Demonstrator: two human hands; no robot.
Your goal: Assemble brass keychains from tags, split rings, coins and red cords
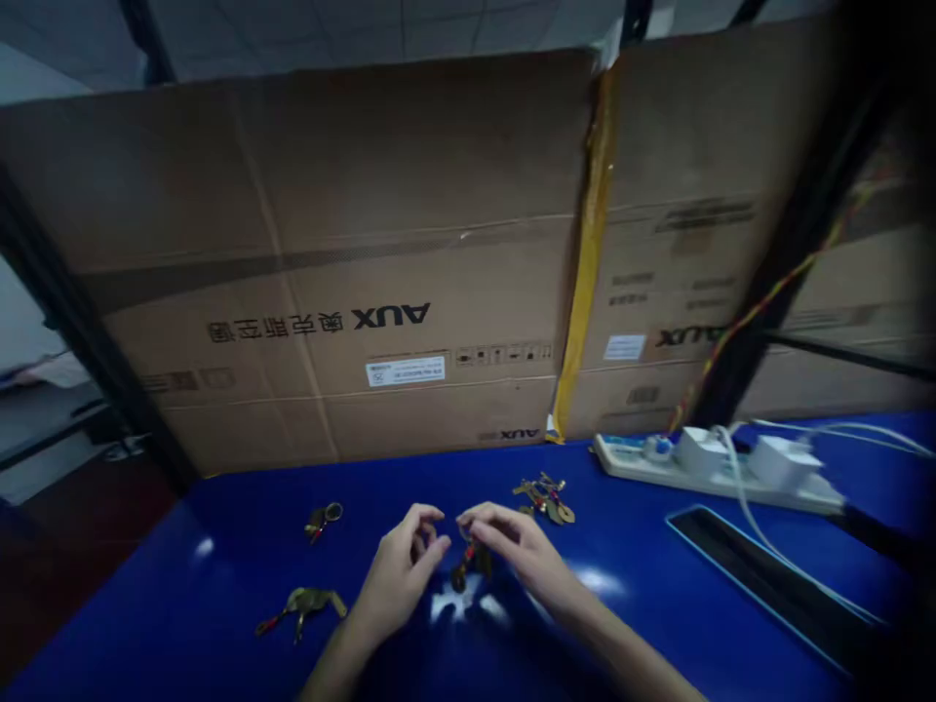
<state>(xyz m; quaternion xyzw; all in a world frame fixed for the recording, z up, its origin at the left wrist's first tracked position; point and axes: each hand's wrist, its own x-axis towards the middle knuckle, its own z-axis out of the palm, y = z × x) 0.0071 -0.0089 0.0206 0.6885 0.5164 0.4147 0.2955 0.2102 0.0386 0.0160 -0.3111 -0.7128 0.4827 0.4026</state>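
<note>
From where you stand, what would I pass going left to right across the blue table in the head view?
Loose trinkets → left hand → held trinket → right hand, which grips it → power strip.

Left hand (399,575) beside right hand (516,551) (both curled); forearms converge.

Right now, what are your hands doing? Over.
Right hand pinches a keychain. Left hand close beside it. Three more keychains lie apart on the table. Nothing in the way.
</note>
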